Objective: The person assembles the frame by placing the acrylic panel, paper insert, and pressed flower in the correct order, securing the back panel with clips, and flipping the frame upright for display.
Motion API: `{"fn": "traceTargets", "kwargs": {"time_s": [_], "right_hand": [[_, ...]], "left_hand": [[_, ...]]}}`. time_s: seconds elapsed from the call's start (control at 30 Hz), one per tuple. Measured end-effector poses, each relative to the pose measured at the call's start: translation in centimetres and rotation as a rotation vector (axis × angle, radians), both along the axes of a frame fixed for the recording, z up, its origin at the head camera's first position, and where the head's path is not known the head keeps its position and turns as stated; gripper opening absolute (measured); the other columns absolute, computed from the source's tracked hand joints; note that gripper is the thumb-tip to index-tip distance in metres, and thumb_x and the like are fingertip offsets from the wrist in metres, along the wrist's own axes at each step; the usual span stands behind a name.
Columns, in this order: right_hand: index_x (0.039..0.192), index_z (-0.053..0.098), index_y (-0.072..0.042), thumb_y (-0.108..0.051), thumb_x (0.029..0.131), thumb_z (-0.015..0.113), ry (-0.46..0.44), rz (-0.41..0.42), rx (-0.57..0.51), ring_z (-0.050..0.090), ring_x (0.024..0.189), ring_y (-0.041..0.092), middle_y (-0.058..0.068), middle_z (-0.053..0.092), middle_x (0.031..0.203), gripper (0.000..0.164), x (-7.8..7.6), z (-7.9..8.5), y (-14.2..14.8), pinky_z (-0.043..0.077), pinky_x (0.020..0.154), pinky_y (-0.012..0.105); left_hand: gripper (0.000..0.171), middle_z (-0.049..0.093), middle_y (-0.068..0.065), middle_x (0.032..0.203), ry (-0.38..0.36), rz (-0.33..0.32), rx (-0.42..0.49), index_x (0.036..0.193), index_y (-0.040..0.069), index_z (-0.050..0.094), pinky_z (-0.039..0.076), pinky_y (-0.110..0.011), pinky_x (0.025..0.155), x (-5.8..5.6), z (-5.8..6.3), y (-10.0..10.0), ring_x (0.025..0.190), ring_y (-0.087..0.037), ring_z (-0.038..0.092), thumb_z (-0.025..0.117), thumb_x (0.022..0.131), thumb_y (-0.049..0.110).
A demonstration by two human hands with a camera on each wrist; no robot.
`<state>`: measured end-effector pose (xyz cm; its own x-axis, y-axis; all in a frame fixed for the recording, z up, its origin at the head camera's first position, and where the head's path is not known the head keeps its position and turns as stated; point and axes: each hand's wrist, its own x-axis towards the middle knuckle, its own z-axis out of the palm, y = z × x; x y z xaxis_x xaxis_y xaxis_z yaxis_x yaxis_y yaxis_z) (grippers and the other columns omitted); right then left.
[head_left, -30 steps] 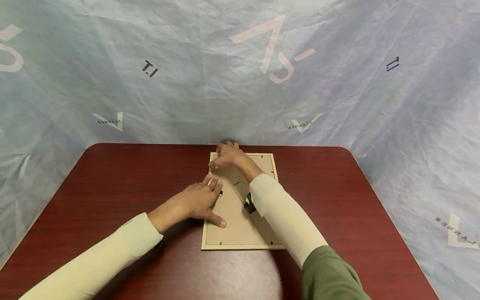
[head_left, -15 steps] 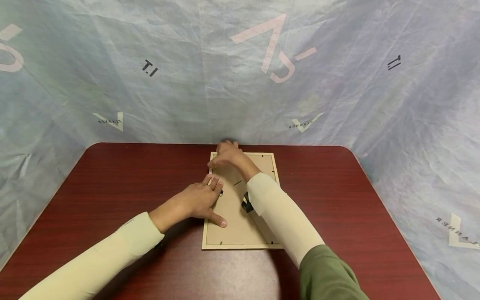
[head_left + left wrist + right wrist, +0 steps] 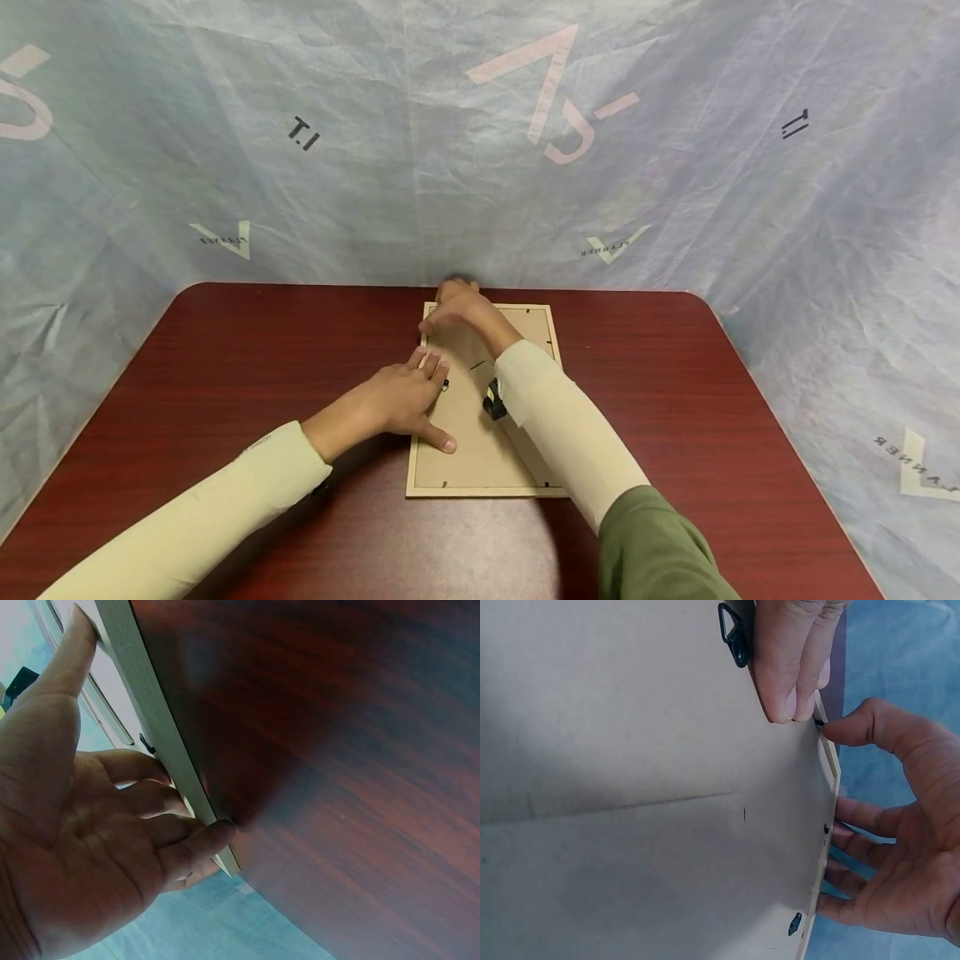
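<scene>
A picture frame (image 3: 480, 454) lies face down, its beige backing board up and its pale wooden rim around it. Across its left edge rests my left hand (image 3: 401, 400), thumb spread onto the board beside a small metal hanging loop (image 3: 735, 637). My right hand (image 3: 461, 308) arches over the far left corner. In the right wrist view its thumb (image 3: 859, 727) presses at a dark metal tab on the left rim, while its fingers (image 3: 862, 840) brace against the far edge. Another dark tab (image 3: 795, 924) sits on the board. The frame's front is hidden.
The dark red wooden table (image 3: 660, 417) extends on both sides of the frame. Grey printed sheeting (image 3: 337, 183) hangs close behind the far edge and along both sides. A small black device (image 3: 495, 402) with a yellow mark shows beside my right sleeve, over the board.
My right forearm has shifted slightly left. Both hands keep their places on the picture frame, and the head view has tilted a little.
</scene>
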<state>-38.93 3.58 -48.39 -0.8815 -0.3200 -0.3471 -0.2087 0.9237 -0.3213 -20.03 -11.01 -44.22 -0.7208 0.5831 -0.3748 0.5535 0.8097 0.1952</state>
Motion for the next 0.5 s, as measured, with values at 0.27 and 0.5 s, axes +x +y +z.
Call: {"fn": "traceTargets", "kwargs": {"time_s": [0.27, 0.5], "right_hand": [[0.103, 0.073, -0.014, -0.057, 0.082, 0.087, 0.017, 0.015, 0.045, 0.058, 0.121, 0.022, 0.002, 0.069, 0.118, 0.05, 1.2, 1.5, -0.3, 0.037, 0.111, 0.041], [0.103, 0.071, -0.015, -0.055, 0.085, 0.084, 0.0, 0.01, 0.049, 0.058, 0.124, 0.023, 0.002, 0.068, 0.121, 0.046, 0.9, 1.3, -0.3, 0.04, 0.113, 0.044]], "left_hand": [[0.136, 0.023, -0.036, 0.182, 0.001, 0.001, -0.004, 0.174, -0.009, 0.03, 0.038, -0.066, 0.134, 0.2, 0.3, 0.1, 0.174, -0.054, 0.017, 0.083, 0.087, 0.08], [0.135, 0.023, -0.036, 0.182, 0.005, 0.003, -0.012, 0.173, -0.01, 0.031, 0.038, -0.066, 0.134, 0.2, 0.5, 0.2, 0.174, -0.054, 0.018, 0.083, 0.087, 0.08]]}}
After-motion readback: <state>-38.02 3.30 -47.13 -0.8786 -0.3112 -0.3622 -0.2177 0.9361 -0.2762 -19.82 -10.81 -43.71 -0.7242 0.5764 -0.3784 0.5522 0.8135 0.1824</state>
